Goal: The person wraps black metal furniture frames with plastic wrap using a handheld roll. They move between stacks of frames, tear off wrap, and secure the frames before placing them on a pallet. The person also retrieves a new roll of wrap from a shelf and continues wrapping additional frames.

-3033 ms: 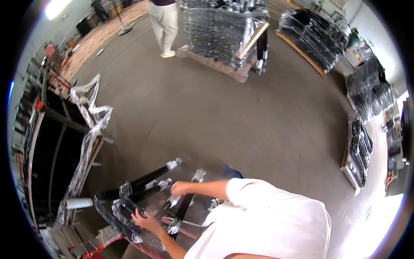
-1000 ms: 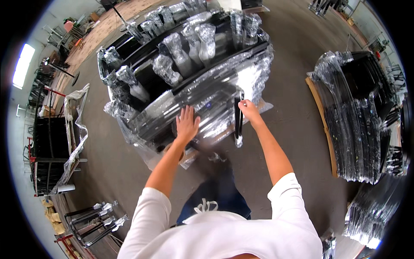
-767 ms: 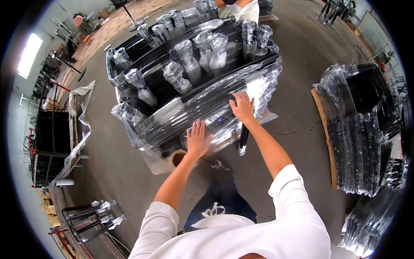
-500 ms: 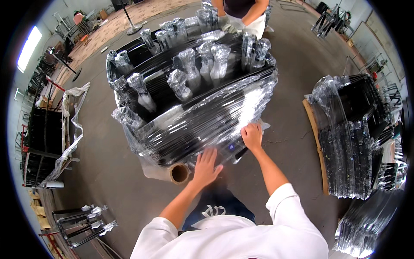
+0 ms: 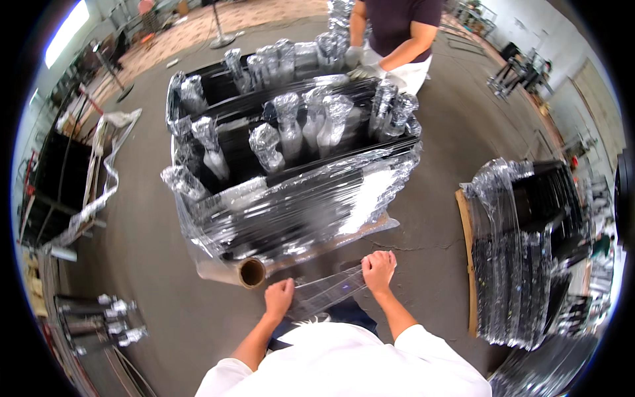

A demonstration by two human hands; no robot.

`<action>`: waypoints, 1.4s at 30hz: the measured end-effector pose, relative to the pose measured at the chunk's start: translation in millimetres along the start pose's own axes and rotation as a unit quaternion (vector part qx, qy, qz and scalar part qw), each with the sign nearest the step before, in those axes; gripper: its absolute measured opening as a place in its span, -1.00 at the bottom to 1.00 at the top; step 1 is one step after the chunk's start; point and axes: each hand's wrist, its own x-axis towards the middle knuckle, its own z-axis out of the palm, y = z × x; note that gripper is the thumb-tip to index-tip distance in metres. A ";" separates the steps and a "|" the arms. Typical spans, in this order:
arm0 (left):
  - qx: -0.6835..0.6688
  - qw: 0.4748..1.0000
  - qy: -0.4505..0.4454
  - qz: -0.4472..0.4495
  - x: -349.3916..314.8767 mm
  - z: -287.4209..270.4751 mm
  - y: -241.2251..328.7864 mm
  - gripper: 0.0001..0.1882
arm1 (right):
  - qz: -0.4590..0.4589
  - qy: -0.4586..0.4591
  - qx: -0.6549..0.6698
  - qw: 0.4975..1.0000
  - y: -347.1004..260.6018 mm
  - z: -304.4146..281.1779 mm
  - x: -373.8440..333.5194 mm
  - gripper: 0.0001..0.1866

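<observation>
A clear strip of stretch film (image 5: 329,291) is pulled taut between my two hands, in front of my waist. My left hand (image 5: 279,298) is closed on one end, near the cardboard core of a stretch film roll (image 5: 252,272). Closed on the other end, my right hand (image 5: 379,270) is slightly farther forward. Beyond them stands a large stack of black parts (image 5: 297,218) wrapped in shiny film, with several wrapped legs (image 5: 289,122) sticking up. The roll lies against its near left corner.
A co-worker's gloved hands (image 5: 367,69) touch the far right side of the stack. To the right, another film-wrapped black stack (image 5: 512,284) sits on a wooden board (image 5: 465,251). Black frames (image 5: 102,321) lie at the lower left, and a stand (image 5: 221,40) is at the back.
Both hands have come off the wrapped stack and back toward my body. They were pressed against its near side; now they grip a stretched film strip between them.
</observation>
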 end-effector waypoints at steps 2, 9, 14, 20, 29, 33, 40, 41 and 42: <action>-0.004 0.998 0.057 -0.027 1.4 4.5 0.4 -0.65 | -0.024 -0.039 0.016 0.999 -1.3 0.5 6.7 -0.85; 0.195 0.955 0.201 0.093 17.4 25.0 40.1 -0.74 | -0.116 -0.156 0.102 0.976 13.8 21.2 48.5 -0.77; 0.159 0.962 0.213 -0.063 38.2 26.5 34.5 -0.73 | 0.097 -0.389 0.268 0.876 45.0 39.2 92.6 -0.72; 0.029 0.964 0.203 -0.170 40.7 20.9 25.1 -0.76 | 0.339 -0.552 0.332 0.685 118.5 82.2 82.9 -0.74; 0.135 0.955 0.225 -0.138 32.1 25.7 23.8 -0.77 | 0.561 -0.476 0.485 0.473 144.5 105.6 17.3 -0.79; 0.164 0.953 0.203 -0.151 33.1 27.5 25.0 -0.74 | 0.544 -0.508 0.467 0.477 144.7 97.9 23.2 -0.79; 0.148 0.955 0.211 -0.146 30.5 24.3 27.1 -0.76 | 0.568 -0.426 0.522 0.472 151.4 114.8 14.2 -0.82; 0.158 0.955 0.213 -0.136 28.5 26.2 25.5 -0.76 | 0.550 -0.408 0.522 0.508 144.4 104.0 18.7 -0.82; 0.166 0.954 0.216 -0.126 28.3 27.0 24.2 -0.77 | 0.531 -0.389 0.521 0.543 135.6 97.9 30.0 -0.82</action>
